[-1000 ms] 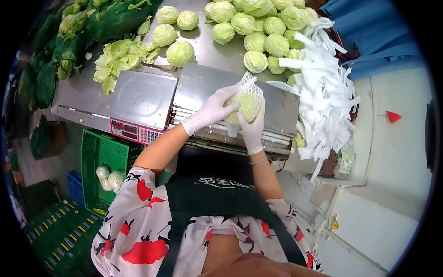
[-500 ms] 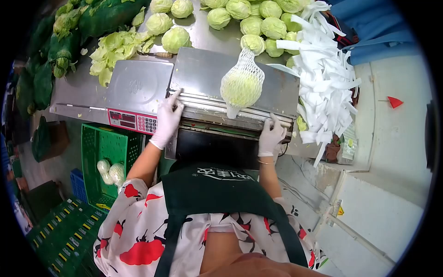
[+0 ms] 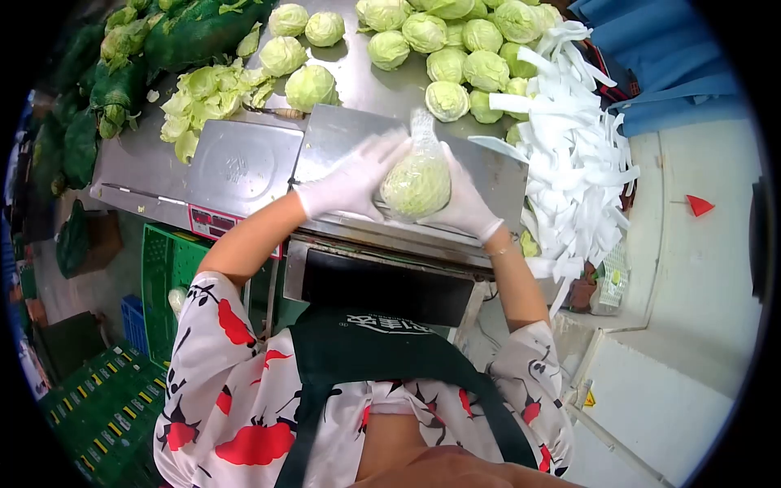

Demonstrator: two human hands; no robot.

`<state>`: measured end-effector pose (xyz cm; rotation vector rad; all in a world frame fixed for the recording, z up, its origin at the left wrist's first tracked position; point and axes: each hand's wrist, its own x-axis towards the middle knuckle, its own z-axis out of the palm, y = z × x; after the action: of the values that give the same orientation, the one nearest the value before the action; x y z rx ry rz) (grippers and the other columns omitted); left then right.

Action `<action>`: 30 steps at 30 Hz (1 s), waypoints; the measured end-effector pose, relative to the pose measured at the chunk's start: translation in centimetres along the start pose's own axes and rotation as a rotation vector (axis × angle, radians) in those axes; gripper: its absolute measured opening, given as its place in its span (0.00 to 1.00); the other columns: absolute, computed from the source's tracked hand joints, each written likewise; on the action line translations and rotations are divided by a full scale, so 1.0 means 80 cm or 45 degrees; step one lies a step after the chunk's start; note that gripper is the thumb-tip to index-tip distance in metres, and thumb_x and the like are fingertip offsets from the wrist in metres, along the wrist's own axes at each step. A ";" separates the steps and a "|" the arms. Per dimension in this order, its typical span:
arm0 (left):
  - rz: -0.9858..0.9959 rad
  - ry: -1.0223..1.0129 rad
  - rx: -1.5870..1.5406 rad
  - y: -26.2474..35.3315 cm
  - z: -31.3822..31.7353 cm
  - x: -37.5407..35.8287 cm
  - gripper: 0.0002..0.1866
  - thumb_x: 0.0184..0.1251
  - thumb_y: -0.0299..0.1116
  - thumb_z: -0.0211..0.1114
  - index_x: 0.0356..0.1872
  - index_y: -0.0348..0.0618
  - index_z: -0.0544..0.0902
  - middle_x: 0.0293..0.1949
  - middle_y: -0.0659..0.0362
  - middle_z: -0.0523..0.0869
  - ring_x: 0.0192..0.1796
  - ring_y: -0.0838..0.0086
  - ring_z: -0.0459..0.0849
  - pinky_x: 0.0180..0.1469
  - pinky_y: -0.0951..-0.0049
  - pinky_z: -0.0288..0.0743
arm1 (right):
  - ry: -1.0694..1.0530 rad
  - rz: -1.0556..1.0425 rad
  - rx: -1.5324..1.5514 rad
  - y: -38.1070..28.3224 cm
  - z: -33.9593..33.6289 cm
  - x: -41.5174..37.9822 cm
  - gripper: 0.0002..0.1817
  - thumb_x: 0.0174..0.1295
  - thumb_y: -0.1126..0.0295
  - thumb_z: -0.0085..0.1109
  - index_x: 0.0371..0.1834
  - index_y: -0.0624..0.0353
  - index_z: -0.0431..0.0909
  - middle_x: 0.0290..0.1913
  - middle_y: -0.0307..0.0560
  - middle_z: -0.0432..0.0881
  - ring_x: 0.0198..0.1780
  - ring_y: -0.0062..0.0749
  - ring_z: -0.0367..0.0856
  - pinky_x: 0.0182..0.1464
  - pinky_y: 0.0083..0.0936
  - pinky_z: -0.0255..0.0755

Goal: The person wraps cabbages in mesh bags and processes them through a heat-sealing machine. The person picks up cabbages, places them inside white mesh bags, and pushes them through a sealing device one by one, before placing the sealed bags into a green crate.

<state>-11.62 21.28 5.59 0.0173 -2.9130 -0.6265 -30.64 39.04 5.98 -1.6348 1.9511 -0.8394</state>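
Observation:
A pale green cabbage (image 3: 416, 187) in a white foam net, with clear film over it, stands on the metal top of the wrapping machine (image 3: 496, 171). The net's narrow end points away from me. My gloved left hand (image 3: 358, 179) cups the cabbage from the left, its fingers slightly blurred. From the right, my gloved right hand (image 3: 465, 199) curves round its side and lower edge. A flat weighing scale (image 3: 244, 159) with a red keypad panel sits left of the machine, partly behind my left forearm.
Loose cabbages (image 3: 446, 61) lie at the back, beside a heap of white foam nets (image 3: 569, 146) on the right. Trimmed leaves (image 3: 203, 102) and a knife (image 3: 281, 112) are behind the scale. Green net sacks (image 3: 195, 37) fill the back left. A green crate (image 3: 167, 268) stands below left.
Both hands have left the machine's front bars and come inward and forward onto the cabbage. Clear film now covers the netted cabbage. The view has shifted slightly.

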 end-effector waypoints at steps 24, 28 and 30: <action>-0.353 0.010 -0.328 0.134 0.101 -0.300 0.23 0.73 0.30 0.59 0.68 0.47 0.71 0.46 0.49 0.87 0.46 0.68 0.89 0.48 0.68 0.81 | -0.054 0.562 0.403 -0.065 0.156 -0.324 0.12 0.73 0.62 0.54 0.45 0.60 0.78 0.42 0.46 0.83 0.45 0.29 0.82 0.50 0.26 0.76; -0.722 0.097 -0.610 0.147 0.063 -0.283 0.17 0.77 0.31 0.54 0.63 0.44 0.75 0.31 0.55 0.86 0.28 0.71 0.86 0.32 0.71 0.80 | 0.193 0.892 0.767 -0.090 0.140 -0.319 0.16 0.77 0.62 0.49 0.33 0.59 0.77 0.18 0.40 0.75 0.21 0.21 0.76 0.30 0.23 0.75; -1.180 -0.145 -1.125 0.153 0.012 -0.273 0.17 0.78 0.30 0.52 0.64 0.42 0.74 0.30 0.60 0.85 0.27 0.75 0.84 0.30 0.72 0.79 | 0.313 1.117 1.248 -0.093 0.122 -0.321 0.19 0.78 0.60 0.46 0.30 0.58 0.76 0.15 0.38 0.73 0.17 0.20 0.73 0.24 0.23 0.72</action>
<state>10.09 33.86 6.32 1.2590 -2.2962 -1.9952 -13.84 61.87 3.28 -0.0946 1.6616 -1.3001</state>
